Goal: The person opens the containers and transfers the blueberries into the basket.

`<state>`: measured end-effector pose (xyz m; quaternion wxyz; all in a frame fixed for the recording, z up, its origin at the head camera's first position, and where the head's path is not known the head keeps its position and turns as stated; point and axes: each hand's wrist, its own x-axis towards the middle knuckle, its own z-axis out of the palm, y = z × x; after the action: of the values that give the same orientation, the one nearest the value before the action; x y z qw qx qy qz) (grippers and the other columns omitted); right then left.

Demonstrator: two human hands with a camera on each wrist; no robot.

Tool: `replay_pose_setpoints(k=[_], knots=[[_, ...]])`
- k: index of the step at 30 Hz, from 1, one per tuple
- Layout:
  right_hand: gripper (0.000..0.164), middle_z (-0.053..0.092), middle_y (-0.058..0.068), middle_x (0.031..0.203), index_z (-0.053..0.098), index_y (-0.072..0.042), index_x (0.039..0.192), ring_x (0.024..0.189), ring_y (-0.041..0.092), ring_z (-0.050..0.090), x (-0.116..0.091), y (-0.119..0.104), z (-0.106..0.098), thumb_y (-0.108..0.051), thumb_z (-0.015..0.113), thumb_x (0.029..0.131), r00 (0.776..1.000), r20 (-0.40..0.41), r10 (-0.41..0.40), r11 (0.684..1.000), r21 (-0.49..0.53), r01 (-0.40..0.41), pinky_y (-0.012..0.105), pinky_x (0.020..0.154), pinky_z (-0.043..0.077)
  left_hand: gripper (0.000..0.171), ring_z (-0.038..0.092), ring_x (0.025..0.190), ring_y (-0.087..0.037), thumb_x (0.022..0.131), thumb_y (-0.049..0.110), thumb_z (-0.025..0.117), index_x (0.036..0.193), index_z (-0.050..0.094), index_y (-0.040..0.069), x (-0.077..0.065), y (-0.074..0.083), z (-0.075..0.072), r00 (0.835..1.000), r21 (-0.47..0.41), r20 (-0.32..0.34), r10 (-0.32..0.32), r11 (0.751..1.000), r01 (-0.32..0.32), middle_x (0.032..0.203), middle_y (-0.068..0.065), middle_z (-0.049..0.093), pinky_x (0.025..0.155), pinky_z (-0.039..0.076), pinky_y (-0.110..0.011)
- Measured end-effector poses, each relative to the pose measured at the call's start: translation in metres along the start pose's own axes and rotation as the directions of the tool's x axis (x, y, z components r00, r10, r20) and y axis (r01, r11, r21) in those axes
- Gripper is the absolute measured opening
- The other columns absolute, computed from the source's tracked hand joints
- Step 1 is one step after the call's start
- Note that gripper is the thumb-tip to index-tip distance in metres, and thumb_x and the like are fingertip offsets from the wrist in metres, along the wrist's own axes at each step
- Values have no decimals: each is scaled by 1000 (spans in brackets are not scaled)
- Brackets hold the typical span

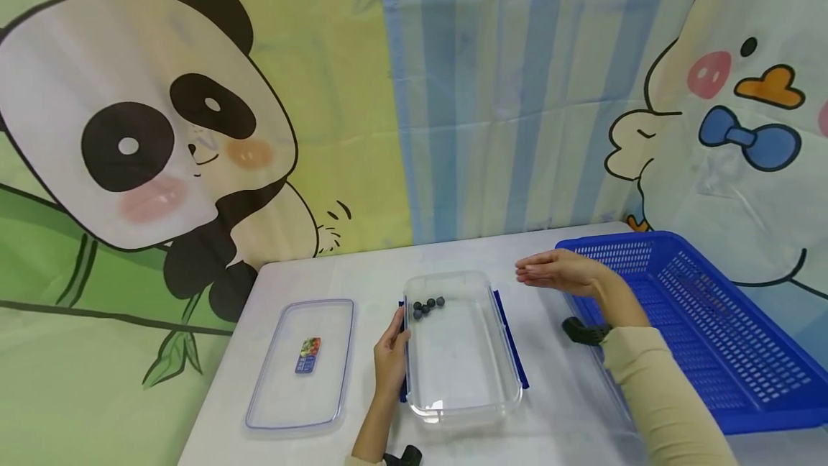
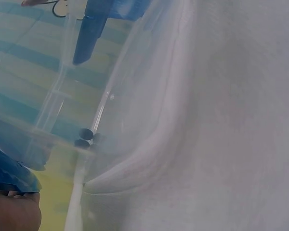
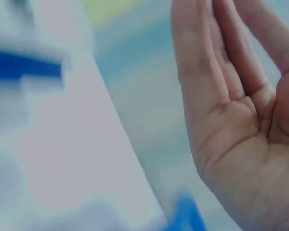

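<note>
A beige sleeve occupies the lower right of the head view, leading up to the right hand at right of centre. Its fingers are extended and hold nothing; the palm is bare in the right wrist view. The clear container sits on the table at lower centre, to the left of the right fingertips and apart from them. The left hand grips the container's left side, thumb at the rim, fingers along the outer wall. Small dark round items lie inside, at the container's upper left, just across the wall from the left fingertips. A blue side flap stands out at the right edge. A clear lid with a printed label lies at lower left; a blue basket fills the lower right.
</note>
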<state>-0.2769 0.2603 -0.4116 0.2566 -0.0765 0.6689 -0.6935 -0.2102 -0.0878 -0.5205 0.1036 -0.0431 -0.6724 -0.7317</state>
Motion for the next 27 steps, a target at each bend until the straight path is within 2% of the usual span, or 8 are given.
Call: replay_pose_setpoints(k=[3,7,12,16,19,22,24,27], knots=[[37,62,18,112,45,16,125,104,22,60,39,0,40,-2,51,93,998,57,-18,1000,23,16,39,98,42,41,33,130,-27,90,-4,48,131,44,-7,2,1,0,1000,-1,-5,5,1000,-5,138,-17,41,103,27,-19],[35,57,24,118,52,13,122,103,25,61,79,14,89,-5,53,92,997,67,26,998,58,-30,42,99,40,41,33,130,-28,90,-4,49,130,44,-8,4,1,1,1000,0,-8,9,1000,-9,137,-18,41,103,27,-22],[31,60,24,114,57,11,116,98,25,63,109,42,126,-5,57,90,993,-8,117,988,104,-116,36,91,48,41,33,130,-28,90,-5,49,130,44,-9,1,0,0,1000,-1,-7,17,1000,-17,137,-20,42,104,28,-23],[28,65,21,103,60,11,112,92,25,66,120,60,138,-1,60,87,970,-140,199,971,160,-177,33,83,53,41,33,130,-26,90,-4,49,130,44,-9,-1,-2,0,1000,-13,-4,4,1000,-4,137,-18,42,102,29,-18],[26,67,20,96,60,12,110,87,26,67,124,69,140,3,59,86,935,-251,250,961,184,-207,32,79,55,41,33,130,-27,90,-4,49,130,44,-9,-2,-3,0,1000,-16,-1,-3,1000,3,137,-19,41,100,29,-14],[24,68,19,87,61,13,108,80,25,68,127,75,140,5,60,85,905,-335,262,960,184,-210,33,77,55,41,33,129,-29,89,-5,49,130,44,-10,-2,-2,0,1000,-15,-5,9,1000,-9,136,-20,42,100,28,-14],[23,69,17,82,62,13,106,77,24,68,128,79,140,5,60,84,895,-362,260,961,182,-206,33,77,55,40,33,129,-30,89,-6,49,129,44,-11,-2,-2,-1,1000,-24,-9,18,1000,-18,136,-21,42,100,29,-14],[22,69,15,80,63,13,104,75,22,68,129,86,139,5,62,83,898,-359,253,962,196,-192,33,77,55,41,32,130,-30,89,-7,49,129,43,-12,-1,-2,-2,1000,-48,-4,24,999,-24,136,-22,41,101,28,-14]])
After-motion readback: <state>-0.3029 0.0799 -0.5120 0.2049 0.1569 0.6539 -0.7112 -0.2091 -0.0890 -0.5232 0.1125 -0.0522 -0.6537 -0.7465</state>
